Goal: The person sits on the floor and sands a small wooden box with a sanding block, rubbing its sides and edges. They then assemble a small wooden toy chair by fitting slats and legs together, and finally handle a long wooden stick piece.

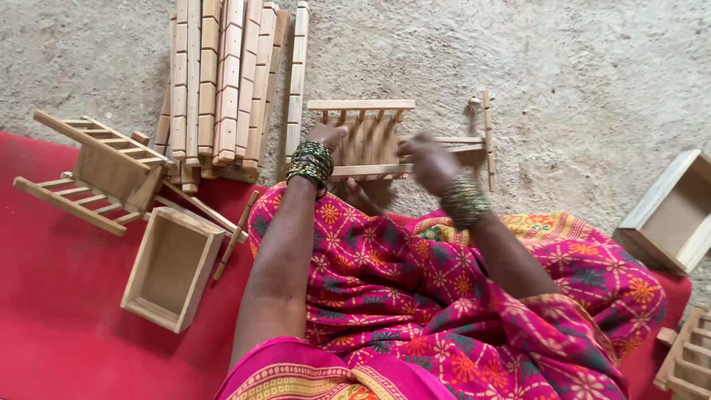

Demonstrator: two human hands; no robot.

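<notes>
Both hands work on the slatted wooden rack (370, 137) at 12 o'clock: your left hand (326, 137) fingers press its slats, your blurred right hand (429, 161) grip I cannot tell; steady the frame next, I judge.

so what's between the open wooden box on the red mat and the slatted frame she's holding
In the head view, the left forearm and a thin wooden stick lie between the open wooden box and the slatted frame.

A floor-level woodwork shop — slat stacks (222, 81), half-built racks (96, 170) and open boxes (172, 268) on bare concrete (578, 67).
</notes>
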